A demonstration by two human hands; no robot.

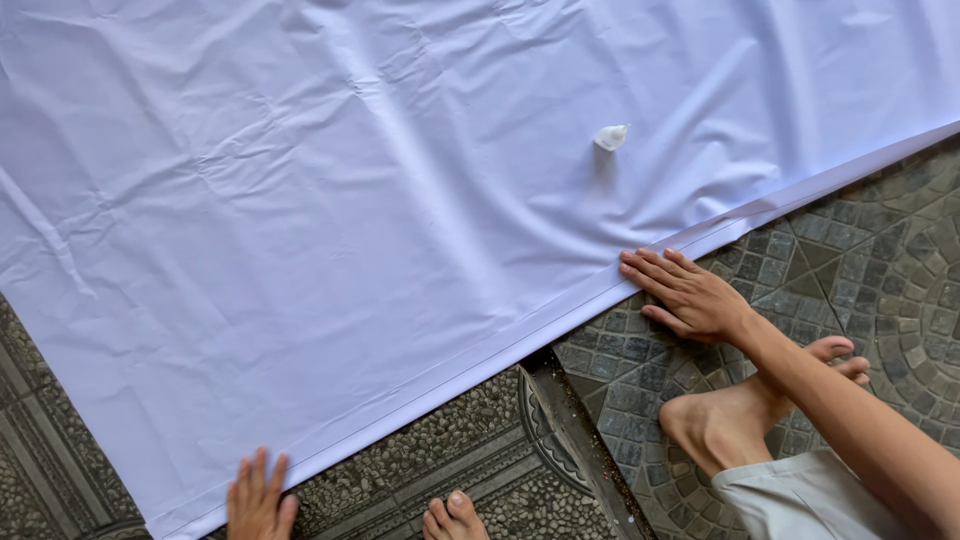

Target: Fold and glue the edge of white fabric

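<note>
While both hands lay spread flat, right hand (690, 295) and left hand (258, 500) pressed the white fabric's (330, 220) folded hem (470, 362) against the floor (850, 260); creasing apparently demanded steady sliding pressure.

A home floor or courtyard serves as a workspace: grey patterned floor tiles with pebble-textured panels (470, 450) lie under a large, creased white fabric sheet (330, 220) spread flat on the ground, where a barefoot person (740, 415) works sitting on the tiles.
</note>
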